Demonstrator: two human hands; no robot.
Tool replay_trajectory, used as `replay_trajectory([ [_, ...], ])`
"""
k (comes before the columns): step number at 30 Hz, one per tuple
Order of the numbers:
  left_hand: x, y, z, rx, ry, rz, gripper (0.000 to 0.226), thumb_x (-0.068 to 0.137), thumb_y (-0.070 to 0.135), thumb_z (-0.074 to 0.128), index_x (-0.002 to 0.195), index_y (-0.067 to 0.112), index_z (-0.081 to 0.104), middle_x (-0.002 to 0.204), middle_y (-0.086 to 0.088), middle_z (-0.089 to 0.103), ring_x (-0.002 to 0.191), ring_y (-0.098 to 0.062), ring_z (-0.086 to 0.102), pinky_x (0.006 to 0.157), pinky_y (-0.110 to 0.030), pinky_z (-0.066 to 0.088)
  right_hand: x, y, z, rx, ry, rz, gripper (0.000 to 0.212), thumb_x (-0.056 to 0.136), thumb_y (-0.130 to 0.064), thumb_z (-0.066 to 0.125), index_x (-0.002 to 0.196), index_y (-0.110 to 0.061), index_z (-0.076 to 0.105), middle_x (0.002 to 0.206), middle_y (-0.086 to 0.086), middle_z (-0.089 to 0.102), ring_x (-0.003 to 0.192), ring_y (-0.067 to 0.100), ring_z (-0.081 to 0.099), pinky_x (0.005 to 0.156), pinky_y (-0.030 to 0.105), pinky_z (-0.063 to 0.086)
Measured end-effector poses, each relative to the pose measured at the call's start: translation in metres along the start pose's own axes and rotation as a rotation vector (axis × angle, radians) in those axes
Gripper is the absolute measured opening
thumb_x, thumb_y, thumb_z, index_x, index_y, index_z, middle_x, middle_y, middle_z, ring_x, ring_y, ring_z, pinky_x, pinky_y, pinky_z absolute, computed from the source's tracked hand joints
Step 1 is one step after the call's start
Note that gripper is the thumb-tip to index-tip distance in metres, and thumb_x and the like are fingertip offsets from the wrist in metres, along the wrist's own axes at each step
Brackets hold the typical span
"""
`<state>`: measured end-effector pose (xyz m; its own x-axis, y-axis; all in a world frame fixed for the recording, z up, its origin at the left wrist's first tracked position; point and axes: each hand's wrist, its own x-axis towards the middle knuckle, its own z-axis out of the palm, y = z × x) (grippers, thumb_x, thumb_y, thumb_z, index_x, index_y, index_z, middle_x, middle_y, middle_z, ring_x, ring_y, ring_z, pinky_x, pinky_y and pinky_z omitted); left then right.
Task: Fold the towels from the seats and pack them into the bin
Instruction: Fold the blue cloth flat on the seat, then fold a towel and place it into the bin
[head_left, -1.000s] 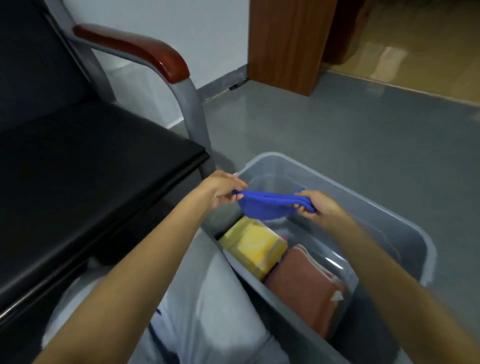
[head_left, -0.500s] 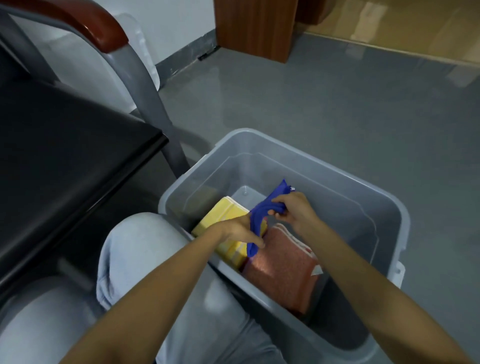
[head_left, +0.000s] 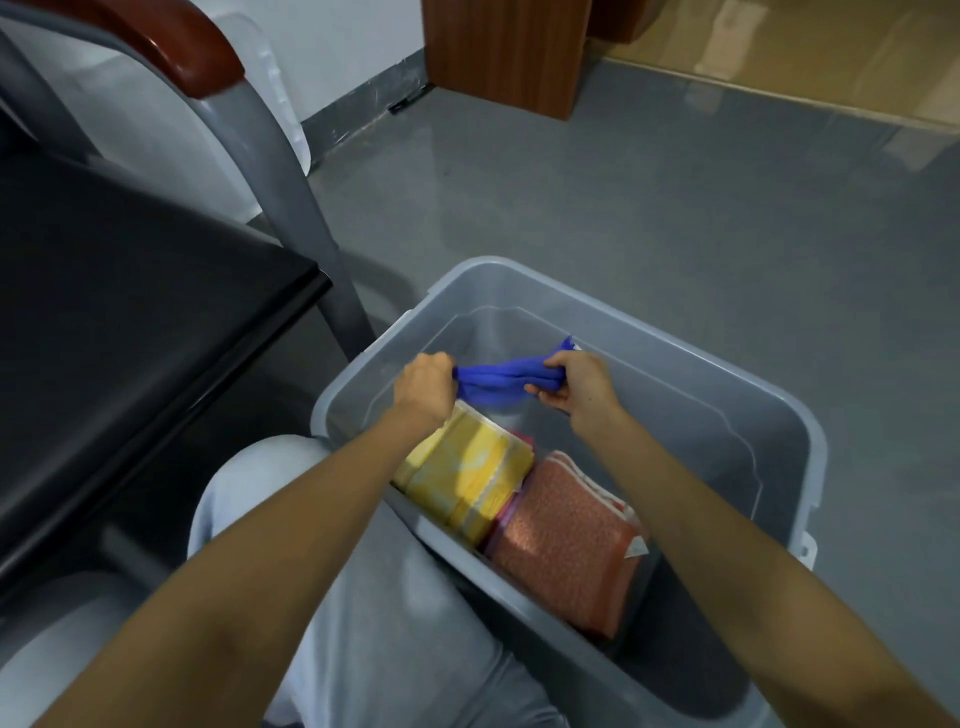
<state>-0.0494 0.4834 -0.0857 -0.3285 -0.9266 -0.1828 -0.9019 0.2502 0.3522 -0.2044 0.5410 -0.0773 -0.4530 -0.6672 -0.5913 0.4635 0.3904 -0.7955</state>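
Note:
A folded blue towel (head_left: 496, 382) is stretched between my two hands above the far half of a translucent grey plastic bin (head_left: 675, 358). My left hand (head_left: 423, 387) grips its left end and my right hand (head_left: 574, 382) grips its right end. Inside the bin lie a folded yellow towel (head_left: 467, 473) on the left and a folded orange-red towel (head_left: 566, 540) on the right, side by side against the near wall.
A black chair seat (head_left: 130, 332) with a grey metal frame (head_left: 306, 218) and a red-brown armrest (head_left: 171, 47) stands to the left of the bin. My knees in light trousers (head_left: 363, 597) touch the bin's near side. Grey floor (head_left: 675, 182) stretches beyond; wooden furniture (head_left: 504, 47) stands at the back.
Half a second ago both hands held the blue towel upright and low among the packed towels. It now lies level, pulled wide between them, farther back over the bin.

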Motion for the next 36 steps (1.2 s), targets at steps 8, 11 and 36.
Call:
replay_trajectory([
  [8,-0.012,-0.050,0.034,0.348,-0.330,-0.035,0.036,0.093,0.010,0.042,0.127,0.008,0.052,0.133,-0.019,0.050,0.123,-0.036,0.049,0.102,-0.042,0.038,0.011,0.110,0.006,-0.331,-0.001,0.155,0.022,0.082,0.009,0.050,0.097,-0.007,0.048,0.070,0.010,0.050,0.054,0.015,0.043,0.036,0.016,0.037],
  [11,-0.021,-0.058,0.041,0.537,-0.630,-0.128,0.038,0.096,0.010,0.038,0.133,0.006,0.045,0.143,-0.017,0.038,0.131,-0.036,0.040,0.109,-0.051,0.026,0.013,0.164,0.004,-0.544,-0.136,0.464,0.017,0.088,0.006,0.042,0.077,-0.007,0.044,0.057,0.008,0.050,0.051,0.015,0.040,0.041,0.020,0.038],
  [36,-0.042,-0.050,-0.102,-0.093,0.183,-0.189,0.032,0.091,0.012,0.041,0.115,0.008,0.061,0.116,-0.022,0.060,0.109,-0.041,0.054,0.088,-0.041,0.045,-0.066,0.020,0.122,-0.996,-0.152,-0.693,0.025,0.091,-0.019,0.049,0.110,-0.007,0.060,0.101,0.016,0.067,0.103,0.035,0.057,0.083,0.035,0.041],
])
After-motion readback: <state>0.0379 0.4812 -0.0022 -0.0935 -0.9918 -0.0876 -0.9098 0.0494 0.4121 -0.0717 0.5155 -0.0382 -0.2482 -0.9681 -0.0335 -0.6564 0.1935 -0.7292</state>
